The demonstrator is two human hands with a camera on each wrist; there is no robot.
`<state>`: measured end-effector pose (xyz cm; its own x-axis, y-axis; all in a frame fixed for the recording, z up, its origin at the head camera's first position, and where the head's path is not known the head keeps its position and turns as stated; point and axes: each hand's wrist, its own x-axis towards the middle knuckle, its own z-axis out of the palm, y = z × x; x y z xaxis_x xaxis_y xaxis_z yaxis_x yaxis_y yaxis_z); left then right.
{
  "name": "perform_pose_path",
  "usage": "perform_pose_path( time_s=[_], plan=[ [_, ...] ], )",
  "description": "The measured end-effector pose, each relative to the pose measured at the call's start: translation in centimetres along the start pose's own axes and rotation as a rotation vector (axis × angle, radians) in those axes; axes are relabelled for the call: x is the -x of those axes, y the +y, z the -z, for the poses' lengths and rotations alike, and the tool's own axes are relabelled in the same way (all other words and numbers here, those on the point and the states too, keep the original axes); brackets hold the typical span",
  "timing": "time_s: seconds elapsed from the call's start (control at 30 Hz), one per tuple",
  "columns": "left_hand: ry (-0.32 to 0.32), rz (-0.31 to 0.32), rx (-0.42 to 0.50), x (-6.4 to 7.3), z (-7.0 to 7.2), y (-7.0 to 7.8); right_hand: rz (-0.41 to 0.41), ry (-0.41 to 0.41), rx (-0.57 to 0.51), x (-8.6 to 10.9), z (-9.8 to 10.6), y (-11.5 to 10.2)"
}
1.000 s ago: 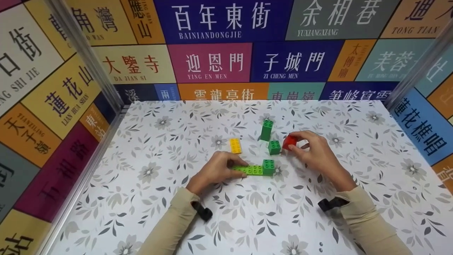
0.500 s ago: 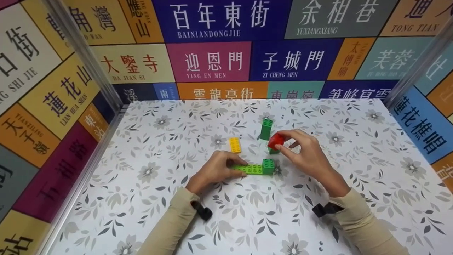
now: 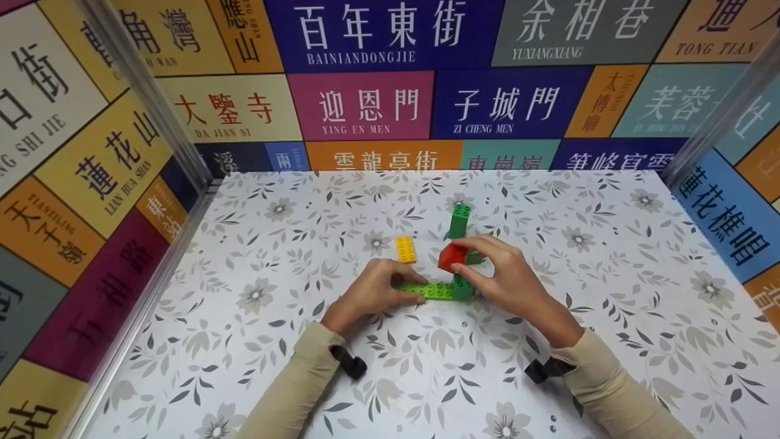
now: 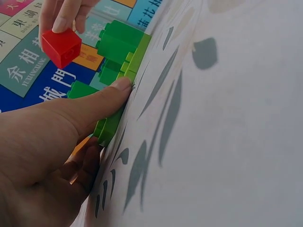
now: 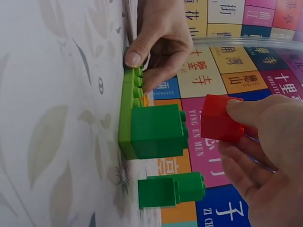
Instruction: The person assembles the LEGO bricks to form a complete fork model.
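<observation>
My left hand (image 3: 373,289) pinches a long light green building brick (image 3: 440,291) between thumb and fingers, low over the table. A dark green brick (image 5: 156,131) sits on this strip's right end, studs up. Above that end, my right hand (image 3: 509,277) holds a red brick (image 3: 450,257) by thumb and fingertips. In the right wrist view the red brick (image 5: 218,118) is apart from the green one, with a gap between them. A small green brick (image 3: 474,257) stands just behind, partly hidden by the right fingers.
Farther back stands a tall green brick (image 3: 459,222). A yellow brick (image 3: 406,249) lies flat behind my left hand. The table (image 3: 292,366) has a flower-print cover, and panels with printed lettering (image 3: 359,107) close off the back and sides.
My right hand has lifted the red brick from beside the small green brick and carried it left and nearer, over the strip's end. The left hand has kept its place on the strip.
</observation>
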<state>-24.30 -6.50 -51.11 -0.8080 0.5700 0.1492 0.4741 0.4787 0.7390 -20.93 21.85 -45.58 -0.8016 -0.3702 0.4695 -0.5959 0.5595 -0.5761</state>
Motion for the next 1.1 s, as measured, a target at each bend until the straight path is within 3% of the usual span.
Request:
perform_pose_path(
  time_s=[0.37,0.87,1.1],
  plan=[
    [0.000,-0.031,-0.002,-0.1,-0.1,0.0,0.047,-0.075,-0.009,0.3,-1.6,0.0],
    [0.000,-0.011,0.010,0.0,0.0,-0.1,0.029,-0.160,0.022,0.5,-2.7,0.3],
    [0.000,0.032,0.033,-0.1,0.0,0.0,-0.006,-0.188,0.020,0.4,-2.9,0.4]
  ],
)
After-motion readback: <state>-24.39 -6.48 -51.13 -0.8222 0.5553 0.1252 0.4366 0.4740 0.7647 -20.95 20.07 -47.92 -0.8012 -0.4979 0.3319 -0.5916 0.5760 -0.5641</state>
